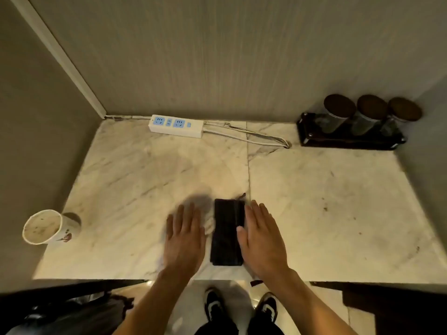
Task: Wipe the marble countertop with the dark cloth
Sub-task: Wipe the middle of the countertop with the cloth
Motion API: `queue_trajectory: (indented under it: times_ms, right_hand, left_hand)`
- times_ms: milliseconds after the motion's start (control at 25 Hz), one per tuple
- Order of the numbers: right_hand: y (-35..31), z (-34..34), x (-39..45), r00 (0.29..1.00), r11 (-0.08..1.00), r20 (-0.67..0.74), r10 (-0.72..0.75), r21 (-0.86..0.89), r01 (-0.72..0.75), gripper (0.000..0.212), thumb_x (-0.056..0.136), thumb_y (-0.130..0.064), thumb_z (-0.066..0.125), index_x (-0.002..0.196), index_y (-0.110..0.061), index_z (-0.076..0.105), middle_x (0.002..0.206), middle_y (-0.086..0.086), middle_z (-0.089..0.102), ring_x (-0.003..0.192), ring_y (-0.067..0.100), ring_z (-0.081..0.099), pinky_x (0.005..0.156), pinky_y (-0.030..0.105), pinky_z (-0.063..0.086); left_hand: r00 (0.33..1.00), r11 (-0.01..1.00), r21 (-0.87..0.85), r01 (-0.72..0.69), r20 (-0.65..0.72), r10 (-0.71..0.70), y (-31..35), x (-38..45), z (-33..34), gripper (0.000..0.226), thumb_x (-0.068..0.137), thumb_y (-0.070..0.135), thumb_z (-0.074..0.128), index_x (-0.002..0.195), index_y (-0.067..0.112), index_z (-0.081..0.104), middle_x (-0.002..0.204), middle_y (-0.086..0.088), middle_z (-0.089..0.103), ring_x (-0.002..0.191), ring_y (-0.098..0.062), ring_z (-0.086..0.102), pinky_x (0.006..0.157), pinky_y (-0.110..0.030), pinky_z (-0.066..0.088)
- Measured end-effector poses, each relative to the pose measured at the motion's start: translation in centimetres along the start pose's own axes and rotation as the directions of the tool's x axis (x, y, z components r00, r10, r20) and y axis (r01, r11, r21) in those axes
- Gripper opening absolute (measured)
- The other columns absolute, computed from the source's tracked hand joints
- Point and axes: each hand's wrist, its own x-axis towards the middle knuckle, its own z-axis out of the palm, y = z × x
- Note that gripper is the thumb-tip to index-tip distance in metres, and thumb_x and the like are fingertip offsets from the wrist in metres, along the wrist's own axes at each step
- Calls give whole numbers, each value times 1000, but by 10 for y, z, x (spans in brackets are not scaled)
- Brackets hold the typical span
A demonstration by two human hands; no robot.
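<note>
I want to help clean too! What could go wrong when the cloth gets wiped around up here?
1. The paper cup stands at the countertop's left front edge; a wide sweep might knock it off.
2. The power strip and its cable lie on the marble at the back; if the dark cloth is damp, that is unsafe.
3. Both hands, left hand and right hand, lie open, so the cloth may slip or unfold.

One wide-angle view, worn on the person's head, looks forward and steeply down from close above the tabletop (326, 189) — the near edge, both forearms and the shoes (242, 308) below fall in frame, the back wall (217, 56) fills the top.
</note>
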Motion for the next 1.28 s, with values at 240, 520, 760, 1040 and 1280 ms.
queue_trajectory:
  times_ms: [240, 520, 760, 1040, 1280]
  right_hand:
    - [-25, 37, 17, 997, 999, -75, 6, 39, -3, 63, 92, -43, 28, 145, -10, 35, 154, 12, 30, 143, 28, 23, 116, 37, 16]
    - [-40, 62, 38, 997, 991, -55, 56, 128, -49, 66, 94, -47, 15, 150, -13, 22, 159, 8, 19, 147, 25, 8, 118, 44, 14]
    - [-34, 73, 35, 992, 999, -118, 33, 24, -30, 60, 98, -43, 25, 149, -12, 26, 156, 9, 27, 145, 26, 18, 115, 44, 14]
    - [-27, 75, 28, 995, 1000, -101, 12, -26, -15, 69, 93, -51, 34, 150, -11, 23, 156, 10, 25, 145, 27, 17, 115, 45, 16]
    - [-7, 71, 9, 992, 994, -95, -84, -71, 78, 65, 95, -46, 38, 149, -11, 26, 156, 9, 25, 146, 24, 15, 116, 41, 16]
  left_hand:
    - [1000, 999, -39, -19, -12, 19, 4, -2, 23, 54, 94, 30, 29, 142, 8, 41, 148, -13, 42, 141, -29, 24, 111, -54, 19]
    - [999, 999, -36, 14, -32, -15, 1, -1, 28, 55, 93, 31, 29, 144, 13, 39, 152, -8, 36, 144, -24, 20, 113, -53, 18]
    - [1000, 999, -51, 6, -21, -7, -1, -1, 29, 57, 90, 28, 33, 145, 13, 38, 152, -7, 35, 144, -25, 21, 113, -53, 20]
    - [999, 998, -64, 2, -38, -4, 1, -2, 26, 54, 92, 28, 33, 144, 12, 40, 151, -9, 38, 144, -26, 22, 113, -53, 21]
    - [999, 999, -47, 12, -30, -13, 5, -2, 26, 54, 94, 28, 31, 145, 9, 35, 152, -12, 35, 143, -27, 19, 114, -49, 13]
